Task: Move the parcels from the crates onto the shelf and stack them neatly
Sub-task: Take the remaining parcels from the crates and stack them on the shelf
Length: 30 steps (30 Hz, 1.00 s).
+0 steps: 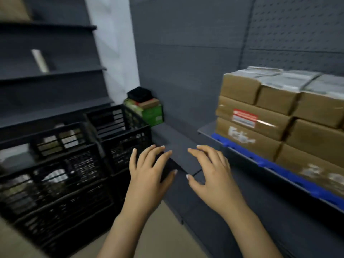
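- The left hand (150, 170) hovers palm down with its fingers straight and spread, holding nothing, just over the near corner of a black plastic crate.
- The right hand (210, 172) is just beside it, also flat, spread and empty, above a low dark-grey ledge (178, 146).
- Brown taped parcels (270, 116) are stacked in tidy layers on the right-hand shelf (205, 129), behind its blue edge strip (275, 167); one carries a red-and-white label (245, 118).
- Black lattice crates (61, 194) stand on the left, stacked and side by side; pale shapes show through the mesh, too blurred to name.
- In the far corner sits a green box (152, 114) with a small black basket (139, 94) on top.
- On the far left, dark-grey shelving (55, 75) holds a pale roll (40, 60).
- A perforated grey panel (288, 34) backs the parcels.
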Each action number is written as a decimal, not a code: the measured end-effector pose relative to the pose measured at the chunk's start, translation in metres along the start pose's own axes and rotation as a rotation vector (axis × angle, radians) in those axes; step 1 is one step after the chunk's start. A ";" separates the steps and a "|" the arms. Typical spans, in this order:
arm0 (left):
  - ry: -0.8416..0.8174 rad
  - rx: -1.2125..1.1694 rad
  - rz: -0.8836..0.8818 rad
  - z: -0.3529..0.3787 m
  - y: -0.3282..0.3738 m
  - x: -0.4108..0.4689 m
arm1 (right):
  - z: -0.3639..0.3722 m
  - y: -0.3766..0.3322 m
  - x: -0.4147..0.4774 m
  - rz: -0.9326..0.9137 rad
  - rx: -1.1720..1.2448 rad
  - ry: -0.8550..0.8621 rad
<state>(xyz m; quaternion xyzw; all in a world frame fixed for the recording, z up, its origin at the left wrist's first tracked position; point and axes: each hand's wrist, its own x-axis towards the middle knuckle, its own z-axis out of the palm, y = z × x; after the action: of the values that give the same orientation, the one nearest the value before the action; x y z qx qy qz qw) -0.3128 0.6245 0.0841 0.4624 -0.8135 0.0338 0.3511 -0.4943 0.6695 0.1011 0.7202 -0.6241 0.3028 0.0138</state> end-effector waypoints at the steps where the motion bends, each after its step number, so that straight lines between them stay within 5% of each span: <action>1: 0.003 0.026 -0.039 -0.007 -0.022 -0.009 | 0.018 -0.014 0.008 -0.032 0.021 -0.024; 14: 0.138 0.353 -0.543 -0.062 -0.214 -0.091 | 0.199 -0.160 0.118 -0.387 0.350 -0.348; 22: 0.215 0.487 -0.764 -0.061 -0.305 -0.058 | 0.289 -0.212 0.229 -0.598 0.482 -0.492; 30: 0.234 0.545 -0.920 -0.051 -0.364 -0.035 | 0.353 -0.231 0.309 -0.623 0.555 -0.546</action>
<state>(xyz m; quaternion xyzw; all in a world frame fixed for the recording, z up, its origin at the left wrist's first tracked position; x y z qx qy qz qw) 0.0082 0.4620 0.0035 0.8378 -0.4448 0.1374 0.2853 -0.1254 0.3050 0.0353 0.9019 -0.2560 0.2392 -0.2525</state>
